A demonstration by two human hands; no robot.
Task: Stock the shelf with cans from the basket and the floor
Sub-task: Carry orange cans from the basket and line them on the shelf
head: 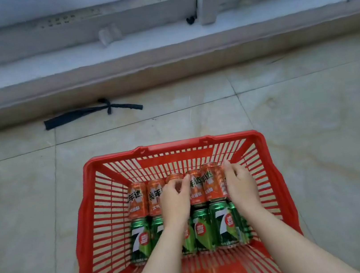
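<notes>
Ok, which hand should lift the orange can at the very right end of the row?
Probably the right hand. Its fingers curl over the right-end orange can, while the left hand sits farther along the row on a middle orange can.

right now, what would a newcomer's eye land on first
A red basket sits on the floor at bottom centre, orange cans in its far row, green cans nearer. The left hand and right hand each grip an orange can. A black strap lies on the floor beyond.

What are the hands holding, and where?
The left hand curls over the third-from-left orange can at its top; the right hand wraps the rightmost orange can near its top.
</notes>
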